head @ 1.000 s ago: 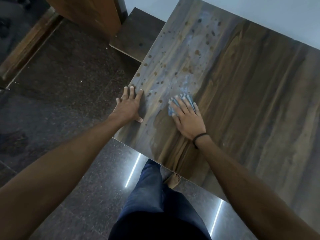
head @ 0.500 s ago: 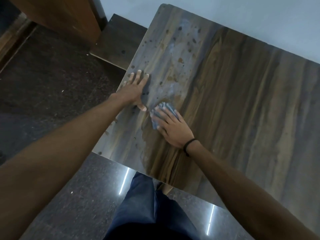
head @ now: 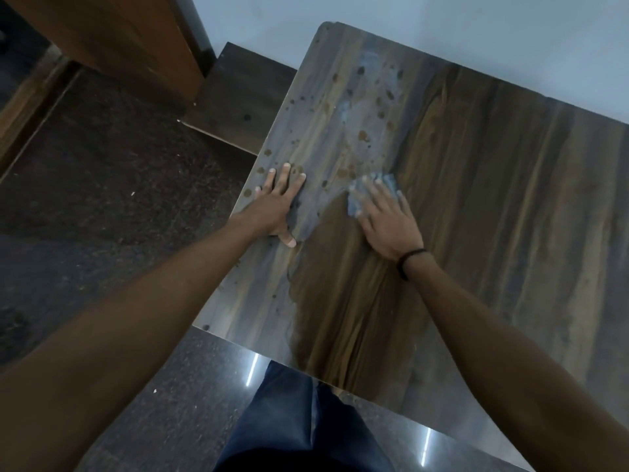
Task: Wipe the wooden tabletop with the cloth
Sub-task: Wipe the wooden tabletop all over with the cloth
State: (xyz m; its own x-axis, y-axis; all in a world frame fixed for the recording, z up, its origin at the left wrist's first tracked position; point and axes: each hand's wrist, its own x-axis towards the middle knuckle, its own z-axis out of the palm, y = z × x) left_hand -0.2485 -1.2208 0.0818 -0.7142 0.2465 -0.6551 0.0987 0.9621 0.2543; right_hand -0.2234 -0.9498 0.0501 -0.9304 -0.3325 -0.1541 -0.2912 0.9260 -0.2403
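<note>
The wooden surface (head: 476, 206) fills the right and far part of the view, its far edge against a pale wall (head: 442, 25); the small blue-grey cloth (head: 387, 182) lies on it towards the left side, about midway between near and far. The right hand (head: 388, 226) lies flat on the cloth, its fingers (head: 373, 196) straight and spread, pressing it down and not curled round it; the cloth shows beyond the fingertips and at the left of the hand. A black band (head: 406, 259) circles that wrist. The left hand (head: 276, 207) rests palm down near the left edge of the surface, well apart from the cloth, fingers straight, thumb pointing to the near side, holding nothing. From the cloth to the near edge runs a darker brown patch (head: 326, 301); left of and beyond it the wood wears a greyish film dotted with brown spots (head: 363, 135). Left lies a dark speckled floor (head: 102, 185); a brown wooden panel (head: 119, 39) stands at the far left; blue trousers (head: 299, 424) show at the near edge.
</note>
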